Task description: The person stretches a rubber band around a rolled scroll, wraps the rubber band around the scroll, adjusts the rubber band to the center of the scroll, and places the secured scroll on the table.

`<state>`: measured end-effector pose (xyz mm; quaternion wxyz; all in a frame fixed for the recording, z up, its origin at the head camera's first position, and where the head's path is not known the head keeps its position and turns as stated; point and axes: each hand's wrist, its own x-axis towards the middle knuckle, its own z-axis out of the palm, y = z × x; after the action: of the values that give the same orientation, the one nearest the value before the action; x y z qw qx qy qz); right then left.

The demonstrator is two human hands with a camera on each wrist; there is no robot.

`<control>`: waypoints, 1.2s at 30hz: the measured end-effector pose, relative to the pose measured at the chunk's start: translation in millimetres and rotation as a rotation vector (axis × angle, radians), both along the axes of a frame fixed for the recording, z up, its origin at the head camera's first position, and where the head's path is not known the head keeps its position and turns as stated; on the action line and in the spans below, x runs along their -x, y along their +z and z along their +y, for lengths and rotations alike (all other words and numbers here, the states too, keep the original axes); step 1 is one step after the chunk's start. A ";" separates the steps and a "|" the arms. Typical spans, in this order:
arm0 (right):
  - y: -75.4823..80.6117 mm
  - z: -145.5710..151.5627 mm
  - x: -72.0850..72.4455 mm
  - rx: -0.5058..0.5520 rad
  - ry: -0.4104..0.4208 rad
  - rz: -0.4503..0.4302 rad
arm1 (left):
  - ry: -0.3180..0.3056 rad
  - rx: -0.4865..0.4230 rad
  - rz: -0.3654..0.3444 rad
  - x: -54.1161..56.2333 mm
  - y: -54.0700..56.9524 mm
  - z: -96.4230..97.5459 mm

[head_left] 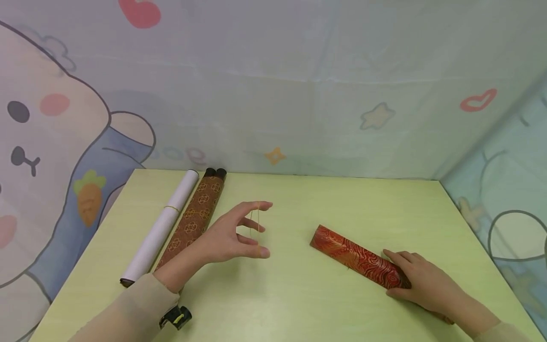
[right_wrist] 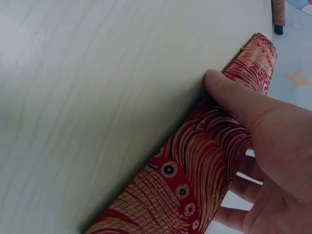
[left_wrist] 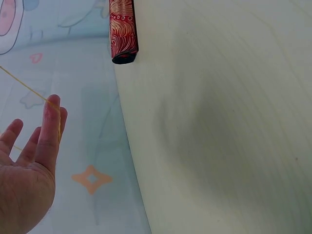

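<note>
My left hand is raised over the middle of the table. A thin yellow rubber band is stretched between its spread thumb and fingers, which are nearly straight. In the left wrist view the rubber band crosses the fingertips. On the right, a red roll of gold-patterned brocade lies slanted on the table. My right hand grips the near part of the roll. In the right wrist view, the thumb is on one side of the red roll and the fingers on the other.
At the left of the table lie a white paper roll with a yellow band round it and a brown patterned scroll with black ends. A printed cloth hangs behind the table.
</note>
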<state>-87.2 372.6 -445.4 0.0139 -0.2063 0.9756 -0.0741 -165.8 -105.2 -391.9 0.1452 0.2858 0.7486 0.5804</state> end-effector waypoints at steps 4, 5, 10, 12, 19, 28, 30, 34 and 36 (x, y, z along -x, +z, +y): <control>-0.1 -0.9 0.3 -0.016 0.008 0.028 | 0.002 0.007 -0.002 -0.7 0.1 -0.2; -0.2 -1.2 0.4 -0.019 0.009 0.035 | 0.003 0.010 -0.003 -0.9 0.1 -0.2; -0.6 -3.7 1.5 -0.036 0.030 0.086 | 0.008 0.020 -0.003 -2.0 -0.2 -1.5; -0.6 -5.0 2.4 -0.046 0.038 0.104 | 0.008 0.021 -0.004 -2.5 -0.2 -1.9; -0.2 -9.1 4.8 -0.076 0.073 0.165 | 0.004 0.033 -0.013 -3.8 -0.4 -3.1; 9.7 -10.6 9.5 -0.057 0.086 0.187 | 0.006 0.040 -0.008 -4.5 -1.2 -1.2; 14.1 -12.0 11.2 -0.041 0.100 0.200 | 0.006 0.034 0.000 -4.2 -0.9 0.4; 23.5 -16.6 15.3 -0.025 0.118 0.203 | 0.013 0.027 0.014 -4.0 0.9 3.5; 27.6 -19.6 17.5 -0.015 0.126 0.198 | 0.015 0.025 0.014 -3.9 1.9 4.7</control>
<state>-104.6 353.0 -417.8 -0.0763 -0.2735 0.9578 -0.0451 -161.9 -100.6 -390.0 0.1392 0.2821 0.7591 0.5700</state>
